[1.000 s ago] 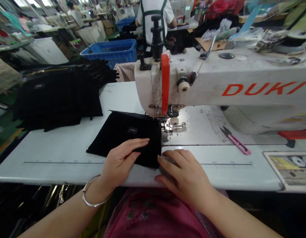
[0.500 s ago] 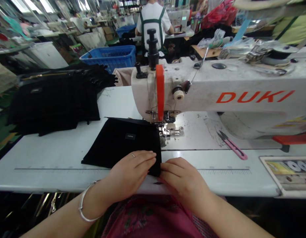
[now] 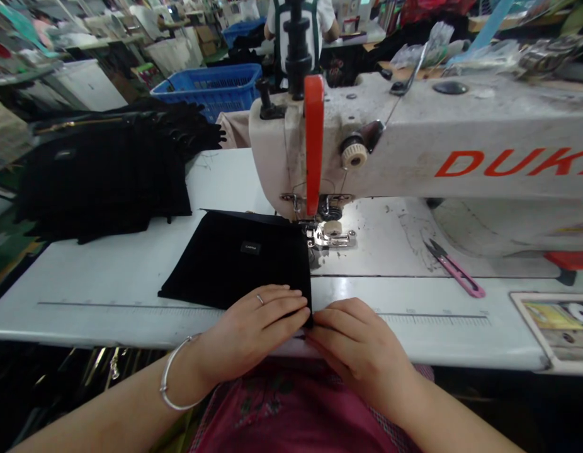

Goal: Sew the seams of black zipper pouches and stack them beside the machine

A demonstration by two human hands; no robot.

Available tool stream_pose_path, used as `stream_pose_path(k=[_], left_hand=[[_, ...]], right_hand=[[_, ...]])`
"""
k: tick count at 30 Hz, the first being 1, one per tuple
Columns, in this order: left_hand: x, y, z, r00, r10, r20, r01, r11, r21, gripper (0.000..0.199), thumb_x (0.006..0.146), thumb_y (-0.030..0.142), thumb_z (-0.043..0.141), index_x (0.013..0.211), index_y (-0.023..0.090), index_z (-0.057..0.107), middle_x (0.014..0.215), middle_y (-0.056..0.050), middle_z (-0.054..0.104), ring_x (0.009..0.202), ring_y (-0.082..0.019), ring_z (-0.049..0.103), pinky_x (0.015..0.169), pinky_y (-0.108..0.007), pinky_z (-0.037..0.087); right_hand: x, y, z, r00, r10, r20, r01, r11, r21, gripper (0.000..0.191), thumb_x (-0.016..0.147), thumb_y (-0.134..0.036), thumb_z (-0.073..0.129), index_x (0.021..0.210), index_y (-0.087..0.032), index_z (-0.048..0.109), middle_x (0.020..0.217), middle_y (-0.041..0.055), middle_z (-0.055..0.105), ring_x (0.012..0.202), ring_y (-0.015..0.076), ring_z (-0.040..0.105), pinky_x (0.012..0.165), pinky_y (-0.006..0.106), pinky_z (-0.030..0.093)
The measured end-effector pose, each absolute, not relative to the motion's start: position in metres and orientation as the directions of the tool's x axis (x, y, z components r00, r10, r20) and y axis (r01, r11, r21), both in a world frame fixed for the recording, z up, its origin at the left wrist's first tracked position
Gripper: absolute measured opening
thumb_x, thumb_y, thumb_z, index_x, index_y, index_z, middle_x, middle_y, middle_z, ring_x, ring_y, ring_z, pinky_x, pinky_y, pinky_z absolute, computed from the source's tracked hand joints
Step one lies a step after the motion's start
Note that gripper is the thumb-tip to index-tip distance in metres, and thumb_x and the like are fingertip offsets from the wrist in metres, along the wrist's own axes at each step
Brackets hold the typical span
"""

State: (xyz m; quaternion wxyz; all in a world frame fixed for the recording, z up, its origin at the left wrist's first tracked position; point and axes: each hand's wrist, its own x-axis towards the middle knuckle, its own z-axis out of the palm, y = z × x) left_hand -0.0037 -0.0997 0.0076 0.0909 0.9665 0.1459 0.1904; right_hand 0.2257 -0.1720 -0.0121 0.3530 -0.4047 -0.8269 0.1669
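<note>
A black fabric piece with a small label lies flat on the white table, its right edge running up to the presser foot of the sewing machine. My left hand rests on the fabric's lower right part, palm down, fingers extended close to the edge. At the lower right corner, my right hand has its fingers bent together and closed on the fabric's edge. The fingertips of both hands are nearly touching.
Black fabric pieces are stacked at the table's left. Pink thread snips lie right of the needle area. A blue basket stands behind the table. Further back, a person sits at another workstation.
The view has shifted, so the machine looks larger and its head sits further right. Both hands remain at the fabric's lower right corner, my left fingertips now closer to its right edge.
</note>
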Motion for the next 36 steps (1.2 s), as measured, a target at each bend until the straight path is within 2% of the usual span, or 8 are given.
stream_pose_path(k=[4,12,20,24,31,36], left_hand=[[-0.005,-0.098,0.006,0.899,0.286,0.333,0.200,-0.942,0.270,0.031,0.101,0.011,0.043,0.128,0.011,0.058,0.128,-0.010,0.064,0.127,-0.022,0.053,0.112,-0.044,0.045],[0.002,-0.096,0.008,0.870,0.317,0.378,0.193,-0.924,0.330,0.027,0.101,0.012,0.044,0.122,0.013,0.062,0.119,-0.009,0.068,0.120,-0.019,0.059,0.111,-0.040,0.047],[0.006,-0.079,0.008,0.865,0.298,0.405,0.190,-0.939,0.285,0.028,0.103,0.014,0.040,0.118,0.013,0.063,0.114,-0.008,0.070,0.116,-0.019,0.062,0.108,-0.038,0.049],[0.007,-0.070,0.008,0.867,0.269,0.419,0.170,-0.951,0.258,0.023,0.101,0.013,0.044,0.115,0.014,0.063,0.111,-0.006,0.071,0.114,-0.018,0.064,0.105,-0.037,0.052],[0.004,-0.069,0.008,0.869,0.261,0.419,0.141,-0.944,0.297,0.018,0.098,0.009,0.050,0.107,0.015,0.064,0.115,-0.007,0.070,0.115,-0.020,0.063,0.106,-0.040,0.050],[0.004,-0.070,0.011,0.870,0.285,0.401,0.171,-0.939,0.297,0.017,0.097,0.010,0.052,0.107,0.015,0.064,0.106,-0.006,0.071,0.105,-0.020,0.061,0.097,-0.038,0.052]], right_hand=[[0.225,-0.172,-0.008,-0.425,0.786,0.450,0.553,0.618,-0.559,0.015,0.098,-0.013,0.055,0.106,-0.016,0.068,0.095,0.0065,0.068,0.090,0.0208,0.058,0.079,0.036,0.048],[0.223,-0.173,-0.003,-0.399,0.792,0.462,0.558,0.610,-0.563,0.015,0.098,-0.013,0.055,0.104,-0.016,0.068,0.095,0.0060,0.068,0.088,0.0210,0.057,0.077,0.037,0.046],[0.223,-0.161,0.001,-0.420,0.823,0.384,0.598,0.568,-0.565,0.015,0.097,-0.017,0.057,0.108,-0.019,0.068,0.095,0.0052,0.067,0.090,0.0223,0.056,0.081,0.039,0.046],[0.226,-0.157,0.001,-0.419,0.834,0.360,0.591,0.551,-0.589,0.015,0.097,-0.017,0.059,0.109,-0.018,0.068,0.100,0.0064,0.066,0.093,0.0226,0.056,0.083,0.040,0.046],[0.229,-0.162,0.001,-0.414,0.829,0.377,0.603,0.559,-0.569,0.017,0.098,-0.016,0.055,0.110,-0.017,0.067,0.102,0.0075,0.066,0.095,0.0223,0.056,0.084,0.039,0.047],[0.230,-0.162,0.001,-0.434,0.832,0.345,0.612,0.554,-0.565,0.017,0.098,-0.016,0.056,0.111,-0.017,0.067,0.103,0.0078,0.065,0.095,0.0234,0.055,0.083,0.040,0.046]])
